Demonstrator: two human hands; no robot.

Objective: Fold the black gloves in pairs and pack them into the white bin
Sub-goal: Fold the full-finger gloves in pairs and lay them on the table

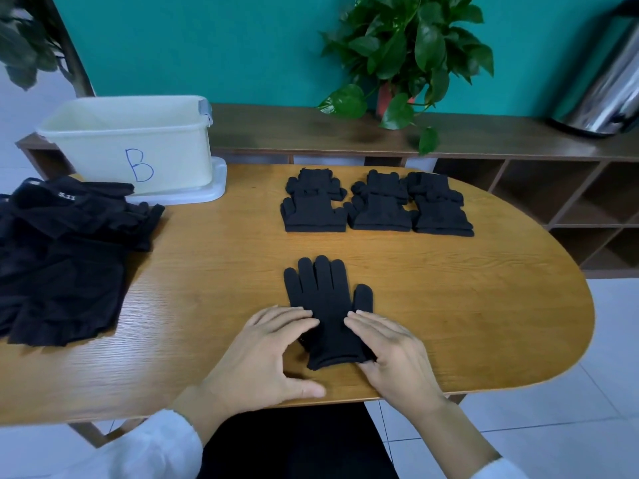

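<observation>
A black knit glove (325, 305) lies flat, fingers pointing away, its cuff between the left hand (266, 354) and right hand (394, 354). Beyond them sit six folded glove pairs (377, 205) in two rows. The white bin (131, 146), marked "B", stands open far forward-left of the left hand.

Wooden table (449, 305) bears gloves (328, 305); folded pairs (377, 209); white bin (103, 150).
</observation>
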